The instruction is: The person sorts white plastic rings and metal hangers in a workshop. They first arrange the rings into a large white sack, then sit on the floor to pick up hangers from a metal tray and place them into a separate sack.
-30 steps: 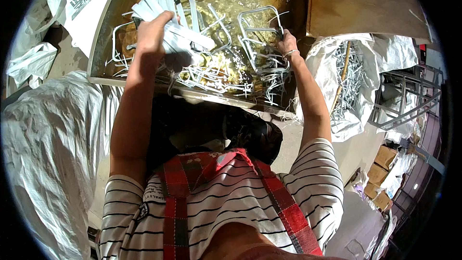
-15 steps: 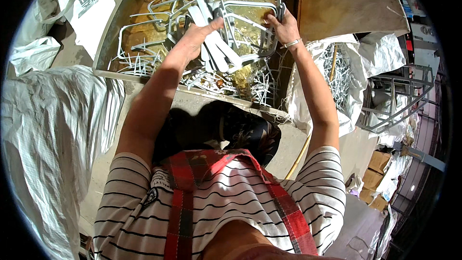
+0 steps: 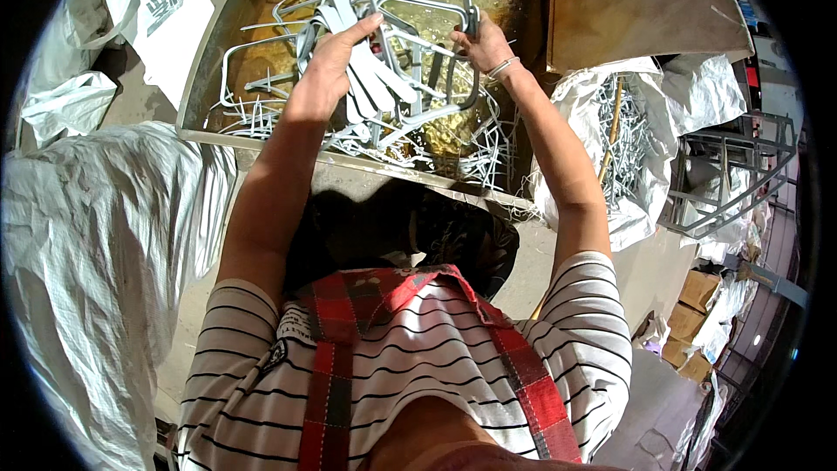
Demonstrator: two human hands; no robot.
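Over a shallow metal tray (image 3: 193,113) with yellowish-brown liquid, both my hands are on a bundle of grey bent metal frames (image 3: 477,83) with rounded corners. My left hand (image 3: 330,65) is closed around its left side, where flat grey strips (image 3: 370,83) fan out below the thumb. At the right, my right hand (image 3: 488,45) grips the upright sides of the frames near a dark part. Fingers of both hands are partly hidden behind the metal. More thin bent frames (image 3: 225,70) lie loose in the tray, left of my left hand.
Short grey metal pieces (image 3: 261,115) litter the tray's near side. On the right stand a white sack (image 3: 641,209) of metal pieces, a brown-stained board (image 3: 645,13) and a metal rack (image 3: 741,196). Large white woven sacking (image 3: 96,270) fills the left. Cardboard boxes (image 3: 693,292) sit farther right.
Both hands have shifted left over the tray with the frames still held, the right hand more than the left. The bundle's frames have moved left and slightly down toward the loose pieces.
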